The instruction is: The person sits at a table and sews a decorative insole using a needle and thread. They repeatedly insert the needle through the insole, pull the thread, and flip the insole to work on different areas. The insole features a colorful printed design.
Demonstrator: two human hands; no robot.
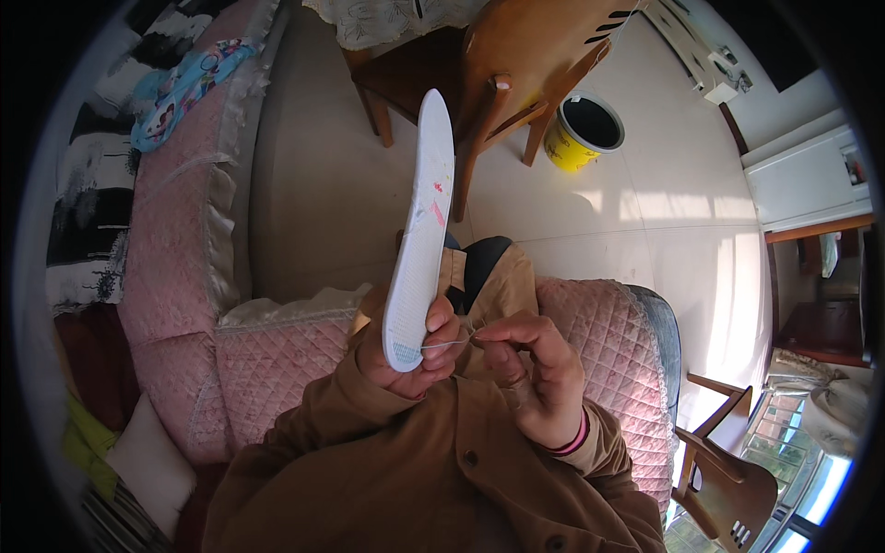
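My left hand grips a white shoe insole near its lower end, the long sole standing roughly upright in the picture. Pink and red marks show on its upper half, and pale blue stitching covers the end by my palm. A thin light thread runs from that stitched end across to my right hand. My right thumb and forefinger are bent together and pinch the thread; whether a needle is there too is too small to tell.
I sit on a sofa with a quilted pink cover. Ahead stand a wooden chair and a yellow bin with a black liner. A blue patterned cloth lies on the left sofa section. Another wooden chair stands at lower right.
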